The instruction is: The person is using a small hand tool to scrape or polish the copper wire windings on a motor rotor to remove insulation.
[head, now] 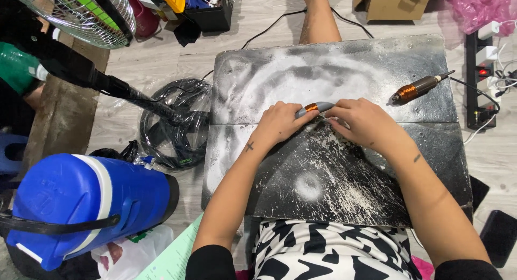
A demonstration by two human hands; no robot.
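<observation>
Both ends of the grey tool (314,108) with the orange band vanish inside the left hand (278,125) and right hand (360,122), so its tip and full shape cannot be told. The fan (81,13) is cut off by the top edge, the blue cooler (81,204) by the left edge.

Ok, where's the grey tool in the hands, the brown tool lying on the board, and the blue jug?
Grey tool (315,107): head view, its copper-coloured band.
Brown tool (412,90): head view, its copper-coloured body.
Blue jug (70,202): head view, its side.
</observation>
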